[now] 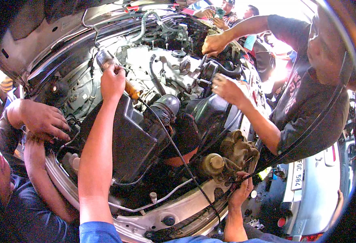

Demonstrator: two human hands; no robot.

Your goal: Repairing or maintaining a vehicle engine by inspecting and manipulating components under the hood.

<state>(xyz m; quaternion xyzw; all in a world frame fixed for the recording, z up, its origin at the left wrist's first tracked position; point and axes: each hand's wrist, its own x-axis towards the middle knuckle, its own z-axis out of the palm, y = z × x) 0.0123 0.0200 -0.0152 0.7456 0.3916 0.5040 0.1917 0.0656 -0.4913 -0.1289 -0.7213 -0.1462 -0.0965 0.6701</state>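
Observation:
My left hand is closed around a work lamp with a silver reflector head and an orange handle. I hold it over the open engine bay, beside the pale metal engine. From the handle a black cord runs down toward the front edge. At the lower right, my right hand has its fingers bent around a black cable, next to a dusty metal part with a round cap. Part of that grip is hidden.
A co-worker at the right reaches in with one hand and another hand near a metal tool. Another person's hand rests at the left. A black plastic cover fills the middle. The raised hood hangs above; a silver vehicle stands behind.

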